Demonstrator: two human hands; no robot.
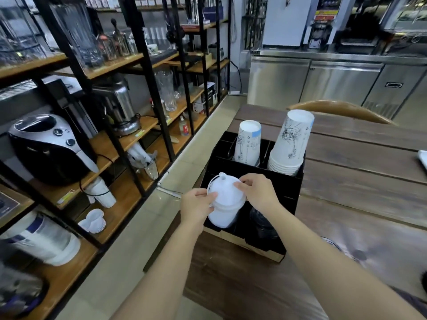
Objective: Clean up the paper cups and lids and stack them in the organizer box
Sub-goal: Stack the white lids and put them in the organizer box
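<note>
Both forearms reach in from the near edge toward the black organizer box (298, 181) on the wooden bench (360, 181). Between the hands stands a stack of white lids (225, 202), its lower end down in the box's front-left compartment. Left hand (196, 207) has its grip closed on the stack's side near the top, while the right hand (257, 192) pinches the top lid's rim with its fingertips (239, 186).

Just right of the right hand's grip, a stack of black lids (262, 224) fills the neighbouring compartment. Beyond both grips, two piles of upturned printed paper cups (288, 146) stand in the rear compartments.

The lid stack looks slightly tilted, so a push from above could buckle it sideways or spill loose lids over the box's left wall to the floor. Pressed off-centre, the top lid might jam instead of nesting. The box sits close to the bench's corner, so a hard shove could nudge it toward the edge.
</note>
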